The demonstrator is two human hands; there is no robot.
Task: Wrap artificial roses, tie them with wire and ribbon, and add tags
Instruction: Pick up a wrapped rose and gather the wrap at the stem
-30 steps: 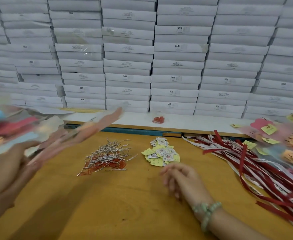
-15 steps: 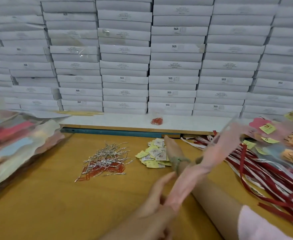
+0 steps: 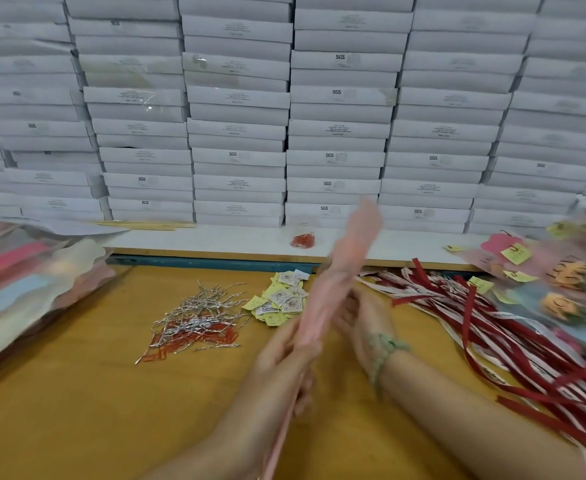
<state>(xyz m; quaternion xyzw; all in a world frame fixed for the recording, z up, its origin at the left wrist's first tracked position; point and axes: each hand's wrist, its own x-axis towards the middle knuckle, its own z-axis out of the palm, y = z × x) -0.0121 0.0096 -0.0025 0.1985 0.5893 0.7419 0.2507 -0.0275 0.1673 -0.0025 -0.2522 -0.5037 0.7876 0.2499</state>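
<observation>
Head view looks down on a yellow-brown table (image 3: 77,410) with both hands raised near its middle. A long pink wrapping sheet (image 3: 340,271), blurred by motion, runs up between the hands from low in the picture to a tip in front of the wall of stacked white boxes (image 3: 236,126). The left hand (image 3: 284,348) closes around the lower part of the sheet, its fingers curled against the pink material. The right hand (image 3: 364,317) sits just beside the sheet at mid-height; its fingers (image 3: 348,299) are too blurred to tell whether they pinch the sheet or only lie against it. A pale green bead bracelet (image 3: 383,351) circles the right wrist.

Left of the hands lies a loose heap of silver wire ties (image 3: 198,313) mixed with red paper clips (image 3: 212,336). Just beside it, behind the left hand, is a small pile of yellow and white tags (image 3: 277,299). Red and white ribbons (image 3: 492,327) fan across the right side of the table, and finished wrapped roses (image 3: 561,289) (orange blooms, yellow tags on them) lie at the far right edge. A stack of coloured wrapping sheets (image 3: 25,282) fills the left edge. On the white ledge (image 3: 215,240) below the boxes sits a small bag of red clips (image 3: 303,239).
</observation>
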